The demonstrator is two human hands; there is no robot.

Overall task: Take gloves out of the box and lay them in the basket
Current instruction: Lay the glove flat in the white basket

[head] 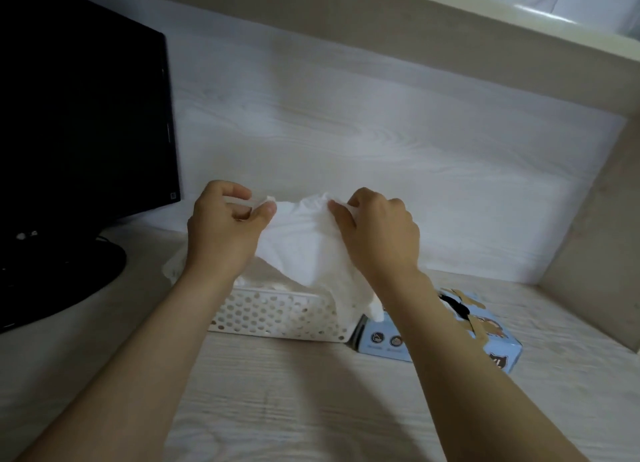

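Glove (300,248) pinched at top corners by left grip (225,226) and right grip (378,233), hanging over basket (277,316)

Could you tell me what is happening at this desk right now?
A person holds a thin white glove spread between both hands, the left hand and right hand each pinching an upper edge, above the white perforated basket. The blue box lies just right of the basket on the desk.

Both bare arms stretched forward, left hand (225,219) and right hand (377,229) raised side by side, fingers curled, pinching.
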